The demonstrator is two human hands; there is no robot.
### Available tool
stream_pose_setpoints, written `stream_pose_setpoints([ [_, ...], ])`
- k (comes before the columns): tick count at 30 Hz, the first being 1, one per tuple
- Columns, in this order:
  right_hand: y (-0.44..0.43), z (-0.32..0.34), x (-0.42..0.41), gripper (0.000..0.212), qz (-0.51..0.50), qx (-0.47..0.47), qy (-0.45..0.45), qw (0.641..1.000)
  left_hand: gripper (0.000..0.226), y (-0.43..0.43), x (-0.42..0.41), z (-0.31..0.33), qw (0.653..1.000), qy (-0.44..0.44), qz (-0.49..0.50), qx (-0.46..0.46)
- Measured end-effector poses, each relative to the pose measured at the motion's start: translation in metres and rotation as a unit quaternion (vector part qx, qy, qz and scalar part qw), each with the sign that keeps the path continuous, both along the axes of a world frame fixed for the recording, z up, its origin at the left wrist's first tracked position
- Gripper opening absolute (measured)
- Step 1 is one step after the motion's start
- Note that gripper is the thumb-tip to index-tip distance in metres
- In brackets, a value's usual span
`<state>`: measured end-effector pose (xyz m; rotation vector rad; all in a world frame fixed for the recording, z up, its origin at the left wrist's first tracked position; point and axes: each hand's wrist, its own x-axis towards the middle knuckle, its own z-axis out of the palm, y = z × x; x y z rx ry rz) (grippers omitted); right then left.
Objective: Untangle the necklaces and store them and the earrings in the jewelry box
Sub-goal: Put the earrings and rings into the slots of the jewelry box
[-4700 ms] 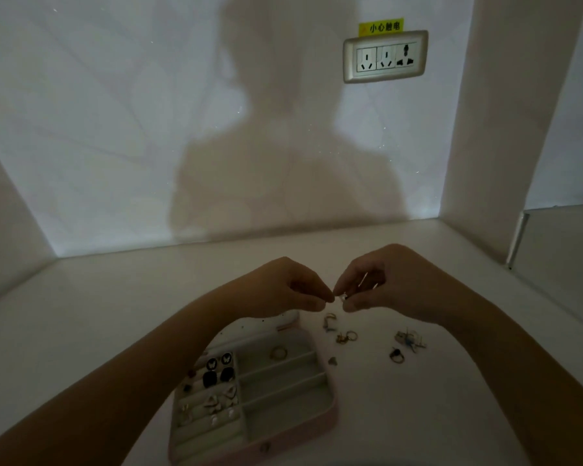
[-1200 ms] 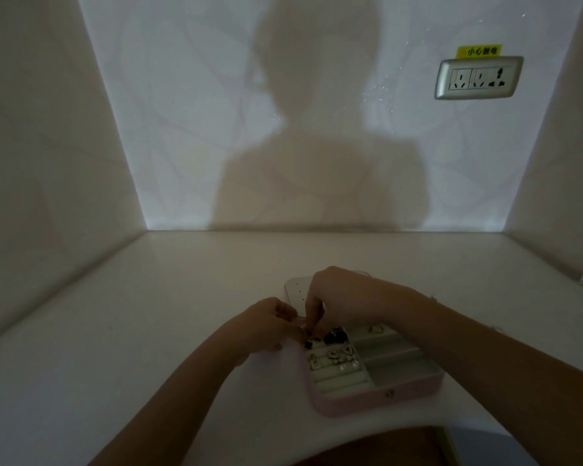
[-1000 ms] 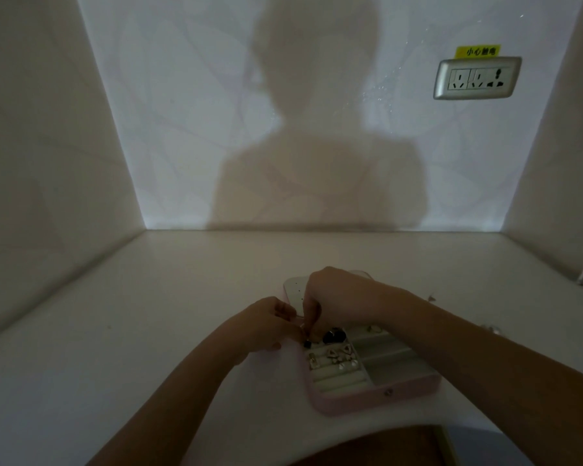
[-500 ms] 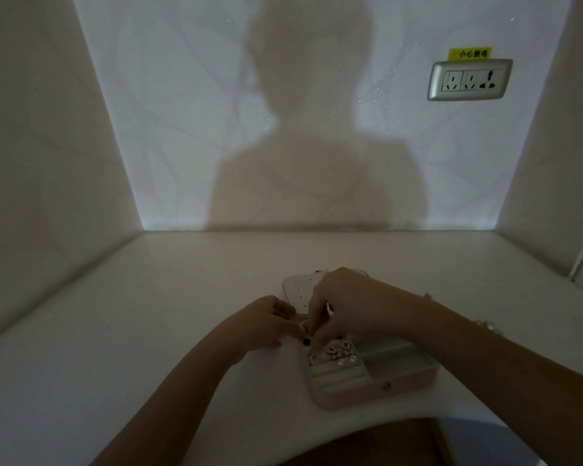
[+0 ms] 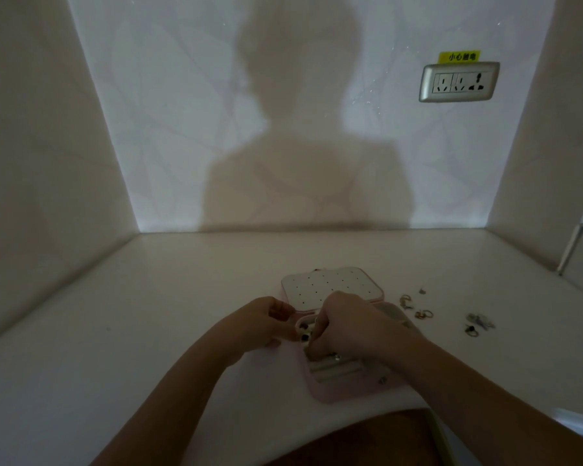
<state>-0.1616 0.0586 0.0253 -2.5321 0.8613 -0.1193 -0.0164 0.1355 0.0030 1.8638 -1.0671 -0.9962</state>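
The pink jewelry box [image 5: 345, 390] lies open near the table's front edge, its white lid [image 5: 330, 285] with peg holes laid back behind it. My right hand [image 5: 355, 331] reaches down into the box's left slotted section with curled fingers pinching a small earring, mostly hidden by the fingers. It covers most of the tray. My left hand [image 5: 260, 326] sits at the box's left rim, its curled fingers holding that edge. A couple of dark stud earrings [image 5: 304, 336] show between the two hands. No necklace is visible.
Loose earrings [image 5: 423, 314] and a small silvery cluster [image 5: 479, 322] lie on the white table [image 5: 169, 331] right of the box. Walls enclose the table on three sides. A wall socket [image 5: 458, 83] is at the upper right. A brown surface [image 5: 367, 442] shows below the front edge.
My right hand has moved from the back left corner of the tray down and forward over the slots, uncovering the lid. My left hand stays at the box's left edge.
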Motion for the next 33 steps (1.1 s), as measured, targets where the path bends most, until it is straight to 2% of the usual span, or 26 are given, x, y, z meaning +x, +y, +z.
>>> stream_pose_setpoints([
  [8,0.002,0.0,-0.002,0.023,-0.01,0.036,-0.015,0.999,0.029,0.001,0.002,-0.002,1.0,0.0,-0.014,-0.001],
  [17,0.003,-0.001,-0.01,0.006,0.011,0.049,-0.068,0.996,0.041,0.001,0.005,-0.003,1.0,-0.002,-0.013,0.004],
  [27,-0.007,0.004,-0.008,0.006,0.038,0.066,-0.074,0.994,0.041,0.002,0.01,-0.003,1.0,-0.009,-0.011,0.007],
  [33,-0.013,0.003,-0.002,0.012,0.059,0.065,-0.047,0.995,0.032,0.001,0.007,-0.001,1.0,-0.005,-0.019,0.008],
])
